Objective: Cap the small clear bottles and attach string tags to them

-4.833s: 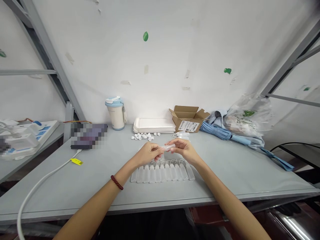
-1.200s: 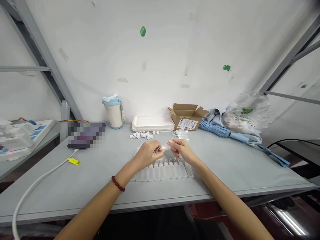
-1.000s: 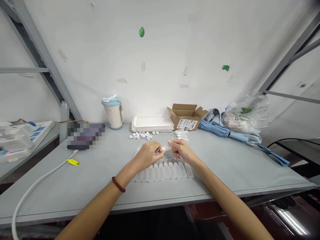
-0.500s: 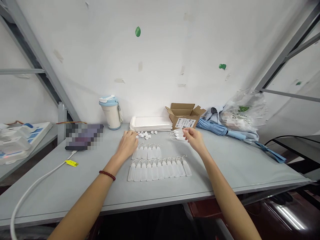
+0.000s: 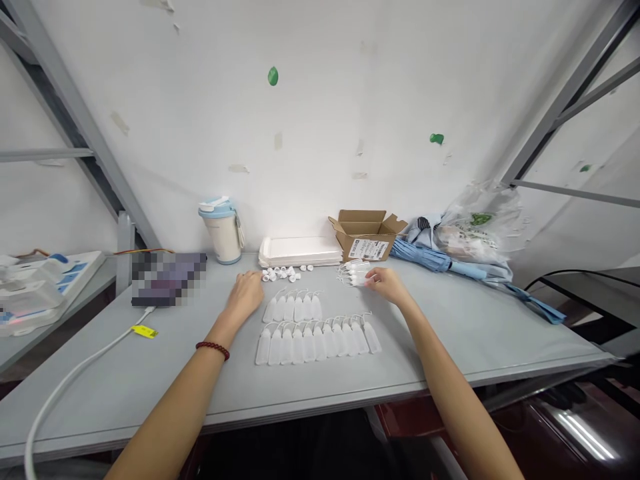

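Note:
My left hand (image 5: 246,293) rests on the table with its fingers curled, just left of a cluster of small white caps (image 5: 284,273). What its fingertips hold, if anything, is hidden. Thumb and fingers of my right hand (image 5: 389,285) pinch the right end of a small white bottle (image 5: 359,280) in a little pile before the cardboard box. Between my forearms lie two rows of small translucent bottles with thin white cords at their tops: a shorter back row (image 5: 293,309) and a longer front row (image 5: 315,343).
Behind the caps lies a stack of white trays (image 5: 300,251), beside an open cardboard box (image 5: 369,248). A cup with a blue lid (image 5: 223,232) and a blurred dark device (image 5: 170,279) with a white cable stand left. A folded blue umbrella (image 5: 425,255) and plastic bag (image 5: 477,227) lie right.
My left hand has drawn back left, uncovering more of the caps. My right hand has come down lower at the pile of bottles. The view has shifted slightly.

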A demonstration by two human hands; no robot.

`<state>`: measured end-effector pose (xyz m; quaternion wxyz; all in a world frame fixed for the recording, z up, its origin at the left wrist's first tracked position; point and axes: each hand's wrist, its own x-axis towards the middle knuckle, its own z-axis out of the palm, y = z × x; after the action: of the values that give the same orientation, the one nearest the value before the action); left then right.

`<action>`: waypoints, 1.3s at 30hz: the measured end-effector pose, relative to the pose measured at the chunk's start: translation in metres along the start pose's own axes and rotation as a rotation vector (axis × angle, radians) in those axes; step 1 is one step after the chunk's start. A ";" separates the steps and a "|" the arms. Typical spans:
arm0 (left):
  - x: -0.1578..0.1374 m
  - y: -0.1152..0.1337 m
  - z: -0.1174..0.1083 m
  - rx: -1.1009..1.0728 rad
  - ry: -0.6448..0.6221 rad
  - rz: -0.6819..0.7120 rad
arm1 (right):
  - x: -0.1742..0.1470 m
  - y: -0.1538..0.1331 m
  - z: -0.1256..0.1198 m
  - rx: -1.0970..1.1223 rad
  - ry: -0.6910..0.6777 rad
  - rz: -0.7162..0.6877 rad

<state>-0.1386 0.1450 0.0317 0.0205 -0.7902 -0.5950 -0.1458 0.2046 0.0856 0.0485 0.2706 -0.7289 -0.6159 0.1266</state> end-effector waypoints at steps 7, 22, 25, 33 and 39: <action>-0.001 0.002 -0.003 -0.015 -0.015 -0.037 | 0.001 0.006 0.006 -0.159 0.083 0.023; -0.003 0.005 -0.010 -0.046 0.035 -0.087 | -0.004 -0.003 0.010 -0.310 0.118 0.005; -0.005 0.007 -0.012 -0.051 0.073 -0.103 | -0.005 -0.002 0.008 -0.314 0.141 -0.004; -0.006 0.018 -0.017 -0.184 0.154 -0.093 | -0.021 -0.040 0.012 0.219 0.077 -0.279; -0.009 0.038 -0.022 -0.550 0.079 -0.066 | -0.045 -0.070 0.023 0.304 -0.386 -0.545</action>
<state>-0.1094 0.1213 0.0564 -0.1765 -0.7399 -0.5572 -0.3331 0.1254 0.0546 0.0609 0.2785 -0.4522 -0.8014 0.2751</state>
